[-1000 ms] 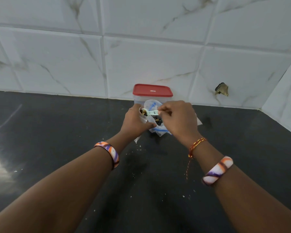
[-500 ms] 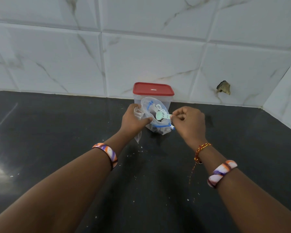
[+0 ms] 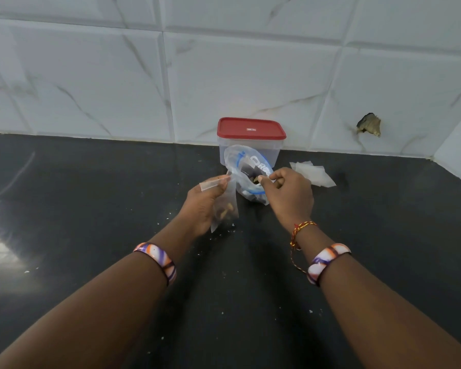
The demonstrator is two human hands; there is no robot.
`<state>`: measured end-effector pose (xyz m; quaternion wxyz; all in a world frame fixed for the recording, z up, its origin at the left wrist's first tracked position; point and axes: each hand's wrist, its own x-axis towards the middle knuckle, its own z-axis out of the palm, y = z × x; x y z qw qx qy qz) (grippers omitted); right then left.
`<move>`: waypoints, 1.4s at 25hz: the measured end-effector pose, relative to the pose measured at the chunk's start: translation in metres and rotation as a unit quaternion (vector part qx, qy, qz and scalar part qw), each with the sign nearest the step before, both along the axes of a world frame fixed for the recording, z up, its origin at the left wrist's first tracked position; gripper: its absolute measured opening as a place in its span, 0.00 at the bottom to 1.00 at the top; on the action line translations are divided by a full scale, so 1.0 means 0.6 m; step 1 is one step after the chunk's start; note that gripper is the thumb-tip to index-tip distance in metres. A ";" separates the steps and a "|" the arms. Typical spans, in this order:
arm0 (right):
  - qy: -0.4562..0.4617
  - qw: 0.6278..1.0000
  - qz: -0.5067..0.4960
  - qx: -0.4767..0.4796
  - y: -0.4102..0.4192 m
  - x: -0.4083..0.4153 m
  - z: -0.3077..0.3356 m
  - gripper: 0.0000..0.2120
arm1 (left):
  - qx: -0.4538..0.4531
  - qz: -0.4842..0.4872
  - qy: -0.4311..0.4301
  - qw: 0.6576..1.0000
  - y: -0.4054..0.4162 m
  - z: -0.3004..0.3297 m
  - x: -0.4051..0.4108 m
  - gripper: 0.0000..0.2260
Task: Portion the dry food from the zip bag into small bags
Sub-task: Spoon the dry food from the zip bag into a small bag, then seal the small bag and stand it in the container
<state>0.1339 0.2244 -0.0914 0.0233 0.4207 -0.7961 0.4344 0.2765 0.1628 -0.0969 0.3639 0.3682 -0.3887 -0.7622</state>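
The black surface (image 3: pixel 91 209) runs under a white tiled wall (image 3: pixel 91 75). A clear box with a red lid (image 3: pixel 251 127) stands at the wall. Right in front of it sits the zip bag (image 3: pixel 246 166), open, with dark dry food inside. A few empty small bags (image 3: pixel 313 174) lie flat just beside it, on your right. Your left hand (image 3: pixel 201 205) pinches the top of a small bag (image 3: pixel 225 206) that hangs down with some food (image 3: pixel 225 210) at its bottom. Your right hand (image 3: pixel 290 194) is curled at the zip bag's mouth, its grip pinched on something small; you cannot tell what.
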 end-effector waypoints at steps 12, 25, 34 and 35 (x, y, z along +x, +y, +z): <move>-0.366 0.910 0.127 -0.148 0.127 0.020 -0.089 0.06 | 0.011 -0.062 0.049 0.997 0.121 -0.071 -0.044 0.04; -0.403 0.886 0.179 -0.144 0.138 0.011 -0.109 0.07 | -0.111 -0.022 -0.010 0.993 0.145 -0.095 -0.050 0.06; -0.455 0.859 0.166 -0.167 0.141 0.002 -0.112 0.07 | -0.089 -0.012 -0.004 0.996 0.148 -0.088 -0.048 0.10; -0.458 0.859 0.163 -0.164 0.141 0.002 -0.113 0.07 | -0.084 -0.014 -0.002 0.996 0.148 -0.089 -0.048 0.10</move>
